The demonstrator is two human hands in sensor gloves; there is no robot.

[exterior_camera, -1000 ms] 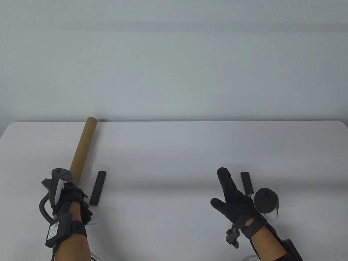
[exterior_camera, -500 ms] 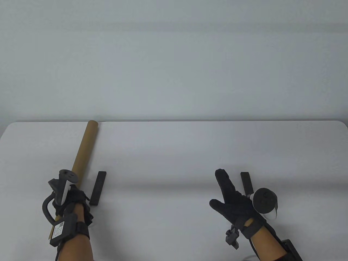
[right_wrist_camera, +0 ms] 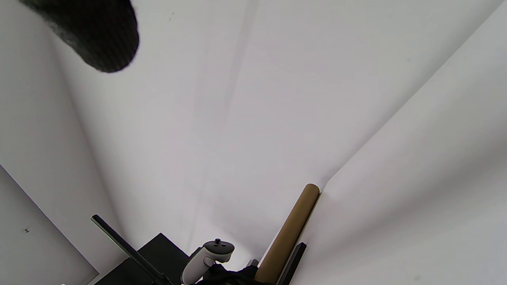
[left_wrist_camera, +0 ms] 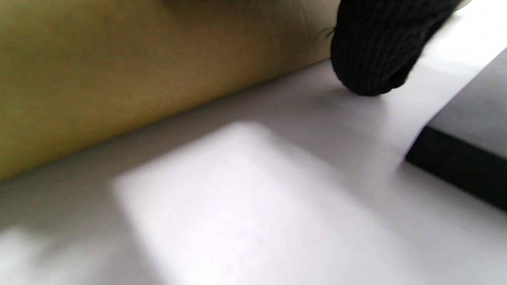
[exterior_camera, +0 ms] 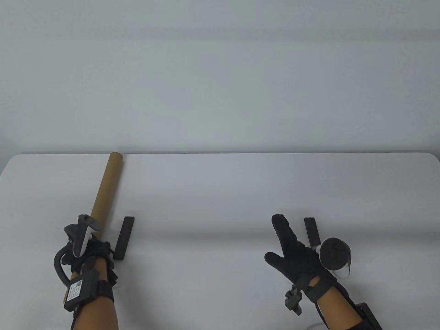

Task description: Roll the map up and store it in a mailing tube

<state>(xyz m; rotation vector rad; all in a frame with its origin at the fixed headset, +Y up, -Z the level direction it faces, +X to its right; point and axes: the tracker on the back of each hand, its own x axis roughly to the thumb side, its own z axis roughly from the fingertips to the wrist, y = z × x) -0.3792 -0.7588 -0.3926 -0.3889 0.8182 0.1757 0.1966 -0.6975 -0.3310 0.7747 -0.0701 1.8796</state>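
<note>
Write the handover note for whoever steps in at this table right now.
Left hand: grips the near end of the cardboard tube, which lies on the table, angled away toward the far edge.
Right hand: open, fingers spread, holds nothing, beside the right black bar.
Left black bar: lies just right of the tube.
Done: cannot tell; no map is in view, and whether one is already inside the tube is not visible.
Left: check the tube's contents.
</note>
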